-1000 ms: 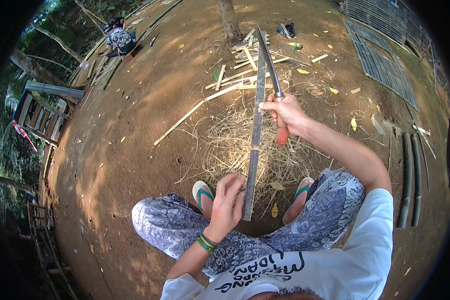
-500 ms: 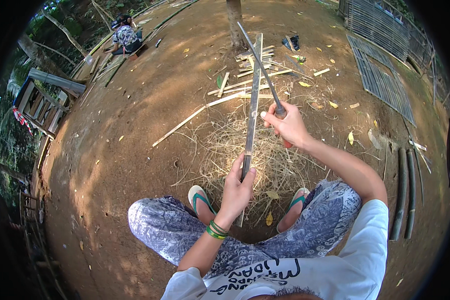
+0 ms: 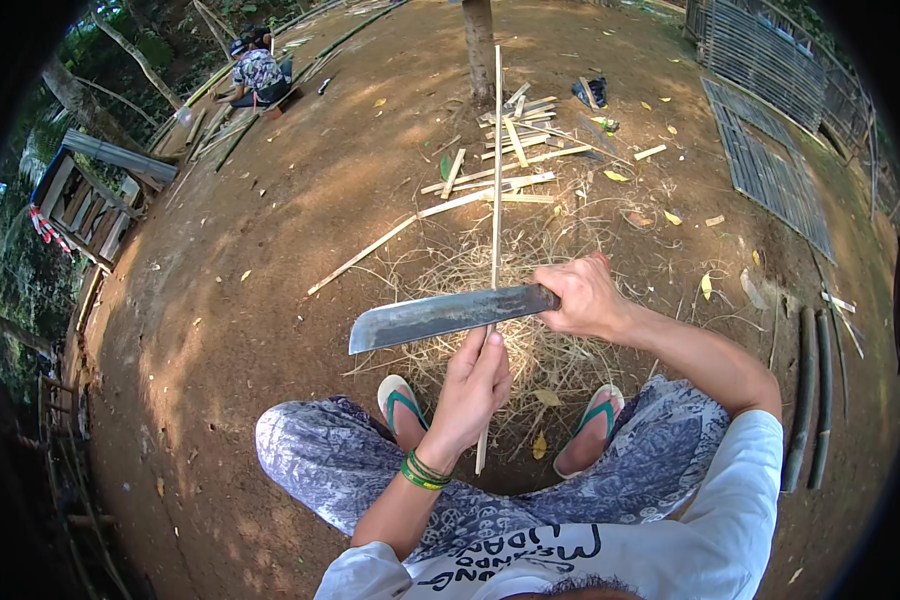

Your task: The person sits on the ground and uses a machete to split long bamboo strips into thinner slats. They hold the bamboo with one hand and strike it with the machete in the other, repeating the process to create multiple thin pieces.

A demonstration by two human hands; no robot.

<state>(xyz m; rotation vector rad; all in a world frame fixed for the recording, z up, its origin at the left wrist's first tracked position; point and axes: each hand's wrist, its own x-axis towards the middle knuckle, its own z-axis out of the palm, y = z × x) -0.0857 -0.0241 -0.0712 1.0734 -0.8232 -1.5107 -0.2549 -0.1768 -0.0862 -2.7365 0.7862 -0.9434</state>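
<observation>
My left hand [image 3: 470, 385] is closed round the lower part of a long bamboo strip [image 3: 498, 170], whose narrow edge is turned up and whose far end points at the tree. In my right hand [image 3: 582, 297] is the handle of a machete [image 3: 440, 315]. Its broad dark blade lies crosswise over the strip, flat side up, just ahead of my left fingers, with the tip out to the left. Whether the edge touches the strip I cannot tell. Below both hands spreads a heap of pale bamboo shavings [image 3: 440, 270].
Split bamboo pieces [image 3: 530, 140] lie piled before a tree trunk [image 3: 479, 50]. Two dark poles [image 3: 800, 400] and a slatted bamboo panel [image 3: 770, 165] lie at the right. A person [image 3: 258, 75] sits far left, beyond a small wooden shelter [image 3: 95, 200]. My sandalled feet flank the shavings.
The machete has swung from pointing up and away to lying crosswise, its tip now leftward. The bamboo strip has turned from its broad dark face to its narrow pale edge.
</observation>
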